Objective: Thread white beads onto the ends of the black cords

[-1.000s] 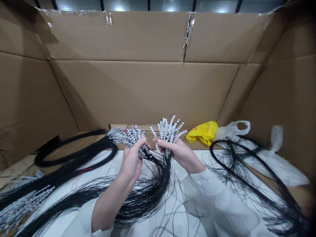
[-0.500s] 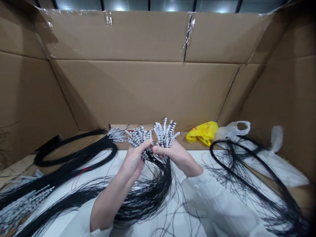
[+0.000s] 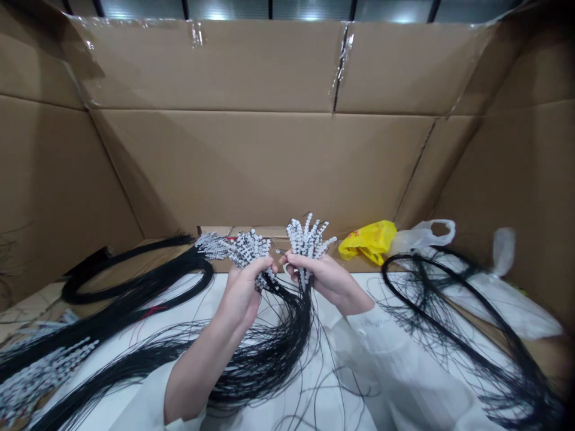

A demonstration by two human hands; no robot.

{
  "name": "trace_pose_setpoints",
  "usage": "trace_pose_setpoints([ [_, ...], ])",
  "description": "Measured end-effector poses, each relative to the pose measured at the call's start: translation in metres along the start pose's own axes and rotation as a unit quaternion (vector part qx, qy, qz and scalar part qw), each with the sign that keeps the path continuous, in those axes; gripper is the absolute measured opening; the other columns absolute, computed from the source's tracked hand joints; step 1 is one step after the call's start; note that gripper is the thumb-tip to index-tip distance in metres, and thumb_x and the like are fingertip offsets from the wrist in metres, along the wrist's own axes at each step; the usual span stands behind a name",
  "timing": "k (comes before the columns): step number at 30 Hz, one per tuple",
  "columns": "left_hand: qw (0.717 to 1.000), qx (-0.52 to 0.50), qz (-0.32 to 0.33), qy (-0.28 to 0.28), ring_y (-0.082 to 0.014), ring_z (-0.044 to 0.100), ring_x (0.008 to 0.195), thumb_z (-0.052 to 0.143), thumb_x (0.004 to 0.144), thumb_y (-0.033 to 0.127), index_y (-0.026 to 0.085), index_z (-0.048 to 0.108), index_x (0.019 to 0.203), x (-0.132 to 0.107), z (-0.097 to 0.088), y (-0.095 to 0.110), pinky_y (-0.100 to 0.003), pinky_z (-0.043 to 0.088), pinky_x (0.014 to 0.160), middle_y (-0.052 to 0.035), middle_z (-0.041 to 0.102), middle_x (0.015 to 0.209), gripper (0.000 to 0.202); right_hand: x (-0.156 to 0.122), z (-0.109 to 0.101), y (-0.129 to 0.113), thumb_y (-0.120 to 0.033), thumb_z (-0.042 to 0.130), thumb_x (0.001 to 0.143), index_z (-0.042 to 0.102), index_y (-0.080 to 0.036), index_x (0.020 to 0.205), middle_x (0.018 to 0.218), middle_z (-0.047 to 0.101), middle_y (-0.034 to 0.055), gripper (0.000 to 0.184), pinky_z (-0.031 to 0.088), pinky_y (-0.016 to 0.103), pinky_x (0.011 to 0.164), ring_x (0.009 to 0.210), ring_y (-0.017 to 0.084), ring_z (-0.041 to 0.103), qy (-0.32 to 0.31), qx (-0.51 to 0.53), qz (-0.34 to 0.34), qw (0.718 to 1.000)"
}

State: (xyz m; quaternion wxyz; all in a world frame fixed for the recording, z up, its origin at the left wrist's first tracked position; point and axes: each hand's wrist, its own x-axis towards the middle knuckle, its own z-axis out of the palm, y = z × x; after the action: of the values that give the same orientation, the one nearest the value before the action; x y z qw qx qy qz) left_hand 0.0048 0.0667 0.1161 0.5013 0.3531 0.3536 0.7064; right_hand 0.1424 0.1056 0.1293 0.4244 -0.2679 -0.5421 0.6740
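Observation:
My left hand [image 3: 242, 293] is closed round a bunch of thin black wires [image 3: 269, 347] just below their white connector tips [image 3: 249, 246]. My right hand [image 3: 326, 278] pinches a second bunch of the same wires, and its white tips [image 3: 309, 236] fan upward. Both bunches hang down together in a dark loop over the white table surface [image 3: 323, 401] between my forearms. The two hands sit close, a few centimetres apart, thumbs facing each other.
More black wire bundles [image 3: 135, 293] lie at the left, some with white tips [image 3: 40, 377]. A tangled wire loop [image 3: 449, 323] lies at the right on clear plastic bags [image 3: 503, 299]. A yellow bag [image 3: 371, 239] sits behind. Cardboard walls [image 3: 269, 161] enclose the space.
The hands drew together half a second ago, the bunches nearly touching, then parted slightly again. The right-hand tips have fanned up again.

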Motion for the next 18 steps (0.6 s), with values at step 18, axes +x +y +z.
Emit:
trace_pose_setpoints([
  [18, 0.999, 0.007, 0.046, 0.009, -0.0141, 0.059, 0.074, 0.067, 0.067, 0.020, 0.013, 0.062, 0.059, -0.008, 0.008, 0.004, -0.028, 0.043, 0.080, -0.0004, 0.064, 0.067, 0.011, -0.001, -0.004, 0.001, -0.028, 0.064, 0.076, 0.062, -0.016, 0.085, 0.080, 0.060, 0.0020, 0.015, 0.040, 0.026, 0.070, 0.074, 0.011, 0.054, -0.078, -0.048, -0.041, 0.995],
])
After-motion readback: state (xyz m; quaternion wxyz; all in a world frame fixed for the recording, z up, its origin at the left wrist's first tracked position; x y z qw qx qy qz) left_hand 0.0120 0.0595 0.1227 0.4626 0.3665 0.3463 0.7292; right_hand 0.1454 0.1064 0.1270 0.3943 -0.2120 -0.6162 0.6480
